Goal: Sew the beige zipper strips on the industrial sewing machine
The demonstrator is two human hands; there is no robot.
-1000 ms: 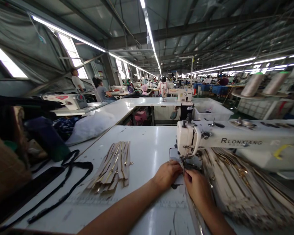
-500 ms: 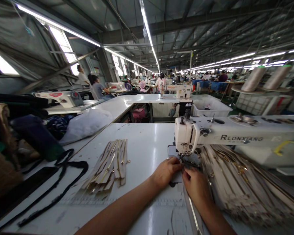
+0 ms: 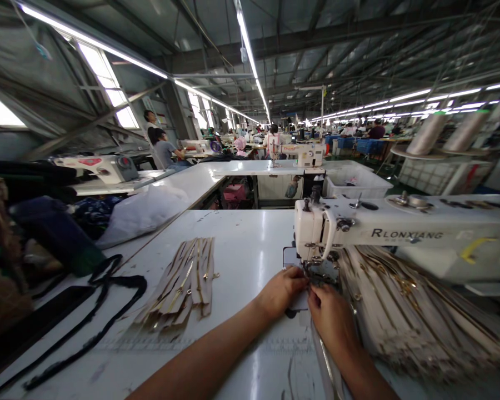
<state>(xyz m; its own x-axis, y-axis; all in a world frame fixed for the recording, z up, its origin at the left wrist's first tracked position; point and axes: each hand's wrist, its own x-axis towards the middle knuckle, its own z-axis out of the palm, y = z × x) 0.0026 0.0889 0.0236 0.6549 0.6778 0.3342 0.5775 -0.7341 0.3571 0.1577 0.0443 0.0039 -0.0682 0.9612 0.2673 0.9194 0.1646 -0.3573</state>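
Just in front of the presser foot of a white sewing machine (image 3: 383, 225), my left hand (image 3: 286, 286) and my right hand (image 3: 332, 314) are close together. A beige zipper strip (image 3: 325, 361) with metal teeth runs from under my right hand down toward the front edge. My right hand's fingers are closed on the strip. The fingers of my left hand are pressed together at the needle area; what they hold is too small to make out. A bundle of beige zippers (image 3: 187, 280) lies left of my hands, and a larger pile (image 3: 408, 311) lies to the right.
A black cord (image 3: 120, 319) and a white plastic bag (image 3: 145, 214) lie at the left. Behind the table (image 3: 237, 233) stand another sewing machine (image 3: 310, 153) and a white bin (image 3: 354, 180). Thread cones (image 3: 427, 133) stand back right. Several people sit farther away.
The view has shifted slightly, so things sit a little farther left. My hands keep nearly the same place at the needle. A person standing at the back left has turned and moved slightly.
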